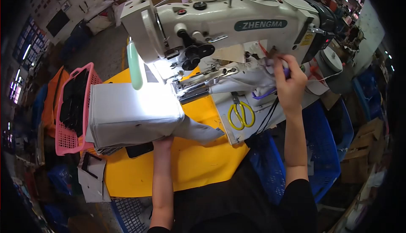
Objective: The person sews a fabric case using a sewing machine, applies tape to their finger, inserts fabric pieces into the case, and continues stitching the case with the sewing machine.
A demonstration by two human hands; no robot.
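Note:
A white fabric piece with a boxy shape (pixel 135 106) sits at the left end of the sewing machine (pixel 220 26), brightly lit by the lamp. A loose grey-white flap hangs from its right side. My left hand (pixel 164 141) is under its lower edge, with the fingers hidden by the fabric. To the right, my right hand (pixel 291 78) is beside the machine's body, its fingers curled together. Purple shows at these fingers, but I cannot make out what they hold. A purple loop (pixel 264 94) lies below and left of that hand.
Yellow-handled scissors (pixel 241 115) lie on the machine bed near its front edge. A pink basket (pixel 69 142) holding dark items stands at the left. Yellow sheeting (pixel 186 176) covers the work surface. Blue crates (pixel 323 165) stand at the right; a thread cone (pixel 332 59) is behind.

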